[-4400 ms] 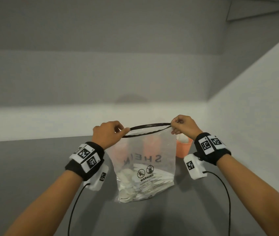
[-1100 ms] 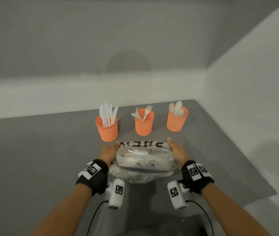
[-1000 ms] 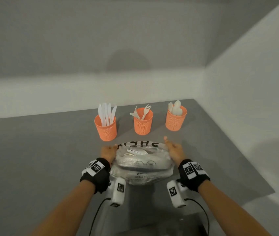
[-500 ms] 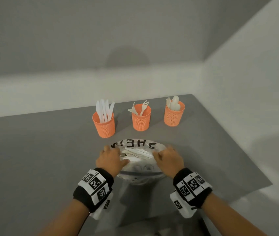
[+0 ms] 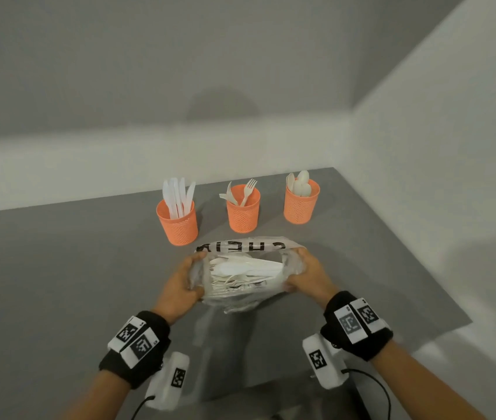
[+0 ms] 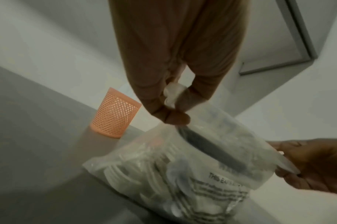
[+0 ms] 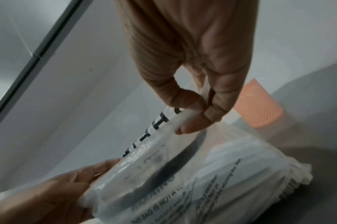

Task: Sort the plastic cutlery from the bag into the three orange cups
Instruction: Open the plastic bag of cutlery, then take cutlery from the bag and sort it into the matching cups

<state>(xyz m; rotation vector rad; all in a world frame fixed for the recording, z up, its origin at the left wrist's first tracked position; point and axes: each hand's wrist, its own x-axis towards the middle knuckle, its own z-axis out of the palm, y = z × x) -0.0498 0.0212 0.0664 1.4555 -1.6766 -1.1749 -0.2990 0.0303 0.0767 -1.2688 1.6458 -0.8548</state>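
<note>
Wrists carry black bands with printed markers. Ahead, my left hand (image 5: pixel 181 286) pinches the clear plastic bag (image 5: pixel 242 286) at its 9 o'clock rim, and my right hand (image 5: pixel 310 278) pinches the 3 o'clock rim, mouth spread wide on the grey table (image 5: pixel 58 283). White cutlery (image 5: pixel 246 269) lies inside. Beyond at 12 o'clock stand three orange mesh cups: knife cup (image 5: pixel 177 224) at 11, fork cup (image 5: pixel 243 212), spoon cup (image 5: pixel 301 204) at 1.
</note>
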